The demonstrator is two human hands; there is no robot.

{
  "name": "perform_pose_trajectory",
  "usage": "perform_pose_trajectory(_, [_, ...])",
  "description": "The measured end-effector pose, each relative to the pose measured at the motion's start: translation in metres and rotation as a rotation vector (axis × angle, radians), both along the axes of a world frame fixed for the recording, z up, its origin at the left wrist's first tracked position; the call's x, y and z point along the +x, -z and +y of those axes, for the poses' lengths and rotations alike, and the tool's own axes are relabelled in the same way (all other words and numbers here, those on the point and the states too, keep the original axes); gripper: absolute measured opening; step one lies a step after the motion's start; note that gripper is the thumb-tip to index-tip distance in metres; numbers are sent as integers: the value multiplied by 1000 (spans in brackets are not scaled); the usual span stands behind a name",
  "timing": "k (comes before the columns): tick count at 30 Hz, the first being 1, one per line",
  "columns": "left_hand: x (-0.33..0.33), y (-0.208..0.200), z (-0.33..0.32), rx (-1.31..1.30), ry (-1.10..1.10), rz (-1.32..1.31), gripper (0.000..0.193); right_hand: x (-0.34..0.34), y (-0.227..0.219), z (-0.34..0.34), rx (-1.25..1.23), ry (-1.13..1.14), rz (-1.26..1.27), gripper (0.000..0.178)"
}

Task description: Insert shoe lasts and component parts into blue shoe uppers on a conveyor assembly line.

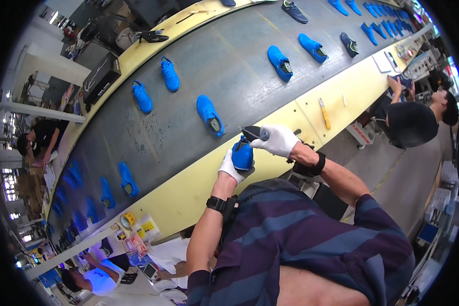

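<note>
In a white glove, my left hand [233, 167] is closed around a blue shoe [243, 154], which sits tilted over the near edge of the belt table. My right hand [278, 141], also gloved in white, pinches a dark insole [252, 133] with a grey patch at its end. The insole is just above the shoe's opening; whether its lower end touches the shoe I cannot tell. Closest to my hands on the belt lies another blue shoe [209, 116] with an insole showing inside.
A grey conveyor belt [188, 148] carries several blue shoes and a few dark ones [294, 11]. Its yellow border [285, 115] holds a yellow cutter [324, 114] and tape roll [128, 220]. Co-workers sit at right [413, 122] and lower left [99, 279]; a black box [101, 79] stands across.
</note>
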State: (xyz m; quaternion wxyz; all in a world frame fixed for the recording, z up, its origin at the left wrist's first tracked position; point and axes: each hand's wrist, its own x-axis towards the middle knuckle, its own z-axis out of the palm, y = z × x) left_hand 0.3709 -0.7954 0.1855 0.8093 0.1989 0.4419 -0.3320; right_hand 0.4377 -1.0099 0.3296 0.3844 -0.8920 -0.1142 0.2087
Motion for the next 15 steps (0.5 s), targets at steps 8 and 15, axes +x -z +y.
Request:
perform_pose_trajectory(8, [5,-32,-12,1,26,-47,58,-11,-29,4,-11,-219,-34,46])
perform_pose_trajectory(15, [-17,-13,41,-210,-28,-201,53,23,17,8,-137,-67,-5,51])
